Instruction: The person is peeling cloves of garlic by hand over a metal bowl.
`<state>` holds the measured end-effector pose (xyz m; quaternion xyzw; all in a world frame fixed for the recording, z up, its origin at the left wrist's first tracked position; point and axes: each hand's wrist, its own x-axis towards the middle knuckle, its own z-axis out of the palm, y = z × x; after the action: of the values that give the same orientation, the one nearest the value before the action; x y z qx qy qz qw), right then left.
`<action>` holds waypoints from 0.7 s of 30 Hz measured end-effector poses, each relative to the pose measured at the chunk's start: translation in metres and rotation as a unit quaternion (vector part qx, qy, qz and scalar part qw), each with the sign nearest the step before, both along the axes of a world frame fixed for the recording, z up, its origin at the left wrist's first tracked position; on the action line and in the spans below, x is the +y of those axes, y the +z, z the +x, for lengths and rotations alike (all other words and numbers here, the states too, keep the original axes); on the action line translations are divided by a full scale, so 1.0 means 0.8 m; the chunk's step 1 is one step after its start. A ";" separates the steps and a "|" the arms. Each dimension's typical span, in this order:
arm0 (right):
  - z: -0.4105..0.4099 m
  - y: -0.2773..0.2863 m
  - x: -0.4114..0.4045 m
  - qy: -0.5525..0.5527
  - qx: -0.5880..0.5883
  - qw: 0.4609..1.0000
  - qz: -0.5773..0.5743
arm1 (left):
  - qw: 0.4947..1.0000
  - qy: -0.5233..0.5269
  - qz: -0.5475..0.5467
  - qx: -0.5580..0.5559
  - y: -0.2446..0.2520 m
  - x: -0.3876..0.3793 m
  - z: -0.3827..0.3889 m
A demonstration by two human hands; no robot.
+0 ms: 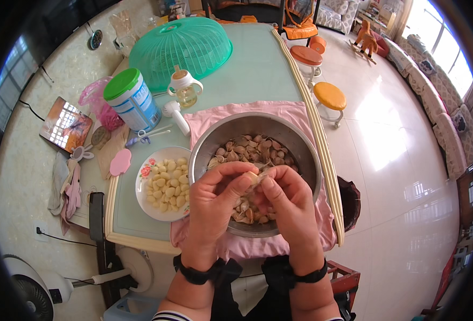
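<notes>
Over a stainless steel bowl [204, 148], my two hands meet at one garlic clove [252, 176]. My left hand [216, 196] pinches the pale clove between thumb and fingertips. Papery skin [261, 176] on that clove is pinched by my right hand [292, 196]. Unpeeled garlic cloves [256, 148] with purplish skins fill the bottom of the bowl, partly hidden by my hands. To the left, a white floral plate [142, 200] holds many peeled garlic cloves [170, 184]. A pink cloth [220, 110] lies under the bowl.
Left of the bowl are a green-lidded can [134, 100], a baby bottle [185, 88], a white handheld fan [176, 116] and a pink flower-shaped pad [120, 162]. A green mesh food cover [180, 52] sits farther back. Stools [330, 96] stand beyond the table's right edge [320, 136].
</notes>
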<state>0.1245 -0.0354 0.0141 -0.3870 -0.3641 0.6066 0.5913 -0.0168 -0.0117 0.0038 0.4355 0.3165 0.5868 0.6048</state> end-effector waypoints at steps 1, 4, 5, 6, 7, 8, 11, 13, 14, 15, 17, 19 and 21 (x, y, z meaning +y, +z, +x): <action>-0.005 0.004 -0.001 0.000 0.001 1.000 0.000 | 0.999 0.023 0.018 0.034 0.001 0.000 -0.001; -0.014 0.006 -0.001 -0.034 -0.022 0.999 0.025 | 0.991 0.064 0.071 0.089 0.000 -0.002 -0.001; -0.015 0.005 -0.001 -0.043 -0.047 0.998 0.013 | 0.985 0.080 0.107 0.109 -0.001 -0.003 -0.002; -0.015 0.004 0.000 -0.054 -0.073 0.996 0.000 | 0.985 0.079 0.106 0.108 -0.002 -0.002 -0.001; -0.014 0.002 -0.001 -0.055 -0.074 0.996 0.000 | 0.975 0.093 0.143 0.145 -0.004 0.000 0.000; -0.014 0.001 -0.001 -0.066 -0.082 0.994 0.001 | 0.961 0.107 0.179 0.181 -0.005 0.000 0.000; -0.013 -0.001 -0.002 -0.089 -0.099 0.991 0.011 | 0.954 0.113 0.203 0.191 -0.001 0.000 0.005; -0.015 -0.003 -0.002 -0.097 -0.109 0.989 0.017 | 0.959 0.107 0.182 0.190 0.000 -0.002 0.002; -0.014 -0.003 -0.003 -0.097 -0.112 0.989 0.015 | 0.964 0.100 0.161 0.188 0.000 -0.003 0.001; -0.014 -0.003 -0.003 -0.097 -0.116 0.988 0.014 | 0.964 0.100 0.161 0.188 0.000 -0.003 0.000; -0.011 -0.002 -0.003 -0.086 -0.135 0.987 0.018 | 0.971 0.072 0.135 0.184 0.000 -0.003 -0.004; -0.007 -0.002 -0.003 -0.076 -0.154 0.985 0.024 | 0.983 0.043 0.092 0.155 -0.001 -0.001 -0.008; -0.003 -0.002 -0.003 -0.054 -0.159 0.985 0.030 | 0.991 0.012 0.050 0.124 0.000 0.000 -0.010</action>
<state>0.1222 -0.0381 0.0122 -0.4802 -0.4498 0.4931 0.5691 -0.0250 -0.0118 0.0038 0.5309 0.3647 0.5503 0.5313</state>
